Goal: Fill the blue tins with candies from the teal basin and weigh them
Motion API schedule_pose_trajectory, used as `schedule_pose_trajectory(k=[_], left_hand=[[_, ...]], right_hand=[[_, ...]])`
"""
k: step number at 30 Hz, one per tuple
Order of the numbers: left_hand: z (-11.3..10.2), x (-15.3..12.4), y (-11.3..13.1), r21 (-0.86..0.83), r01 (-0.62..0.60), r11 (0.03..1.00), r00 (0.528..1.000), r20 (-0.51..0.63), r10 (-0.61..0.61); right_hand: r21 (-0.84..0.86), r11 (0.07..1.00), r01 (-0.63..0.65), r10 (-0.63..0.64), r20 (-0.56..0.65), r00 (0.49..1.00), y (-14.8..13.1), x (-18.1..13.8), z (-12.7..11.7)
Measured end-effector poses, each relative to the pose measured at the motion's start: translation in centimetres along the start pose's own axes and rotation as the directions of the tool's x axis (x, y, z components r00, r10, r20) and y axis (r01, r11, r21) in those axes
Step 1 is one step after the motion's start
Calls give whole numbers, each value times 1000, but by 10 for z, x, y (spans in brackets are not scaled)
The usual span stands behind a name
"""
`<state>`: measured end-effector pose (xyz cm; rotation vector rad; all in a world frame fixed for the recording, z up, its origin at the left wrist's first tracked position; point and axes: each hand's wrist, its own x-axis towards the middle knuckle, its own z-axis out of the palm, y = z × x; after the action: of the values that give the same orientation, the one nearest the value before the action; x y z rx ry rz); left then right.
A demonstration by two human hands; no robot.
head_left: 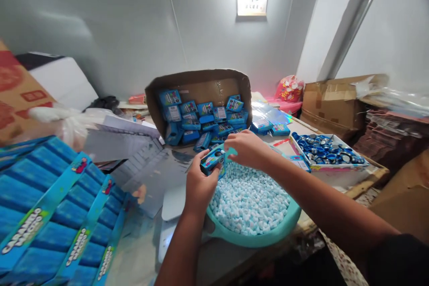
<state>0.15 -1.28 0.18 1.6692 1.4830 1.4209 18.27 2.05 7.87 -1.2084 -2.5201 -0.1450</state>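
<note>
My left hand (201, 183) is wrapped round a small blue candy box (213, 161) with printed sides, tilted above the left rim of a turquoise basin (258, 241). Small white and pale blue candies (251, 203) fill much of the basin. Over the basin's far side, my right hand (246, 148) has its fingers curled together close to the box. Something turquoise shows between its thumb and fingers; I cannot tell whether it is held or is the basin's rim behind.
Behind the basin a cardboard carton (201, 82) lies on its side with several blue boxes. Blue display packs (43, 205) stand at left beside a white scale (172, 205). At right, a tray (298, 149) holds blue-and-silver round caps (325, 149); another carton (330, 105) stands behind.
</note>
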Motion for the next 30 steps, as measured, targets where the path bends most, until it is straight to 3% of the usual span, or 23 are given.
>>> schedule_pose_trajectory(k=[5,7,10,14,17,20,24,26,30], left_hand=[[-1,-1,-2,12,-31,999,999,12,31],[-1,0,-4,0,-21,1000,999,24,21],[0,2,-5,-18,11,1000,998,60,-10],[1,3,-3,-22,51,998,998,30,-50],[4,1,3,-43,69,997,996,-50,-71],[3,0,7,-97,64,993,980,-181,-81],[-29,8,2,-136,17,991,952,-302,-57],[-58,15,-6,-80,31,996,968,-246,-50],[-113,23,-34,-60,149,987,988,-43,-152]], right_hand=[[136,982,129,-153,182,971,7,22,-11],[228,968,108,-166,257,952,11,30,-12],[385,923,-24,-93,282,955,21,40,-11],[585,804,-106,40,125,991,38,46,11],[568,800,-192,129,151,980,49,45,38],[517,823,-237,125,243,962,48,42,58],[458,854,-245,134,261,956,31,37,68],[457,860,-227,104,279,955,24,35,69],[467,863,-192,4,373,928,13,28,78]])
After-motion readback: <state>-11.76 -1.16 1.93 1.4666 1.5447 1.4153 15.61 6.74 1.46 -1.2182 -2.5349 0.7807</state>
